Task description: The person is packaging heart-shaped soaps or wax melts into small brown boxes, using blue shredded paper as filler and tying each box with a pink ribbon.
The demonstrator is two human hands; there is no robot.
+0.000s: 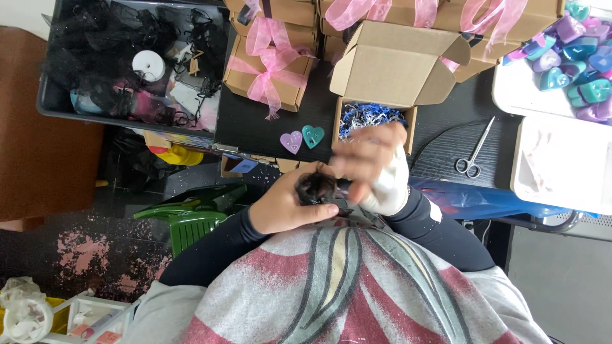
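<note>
Tulle of black mesh fills the grey plastic bin [48,95] at far left, beside a small kraft cardboard box tied with a sheer pink ribbon bow [268,70]. Near the table edge, the left hand [290,204] is curled tight around a small dark, gathered mesh pouch [317,188], while the blurred right hand [373,169], its wrist wrapped in white, pinches the pouch's top. Past them stands an open cardboard box lined with blue and white shredded paper [373,118], then slim steel scissors [475,153] lying flat.

Purple heart [291,141], teal heart [313,136], pink ribbon [272,62] (sheer), brown box [391,70].
</note>
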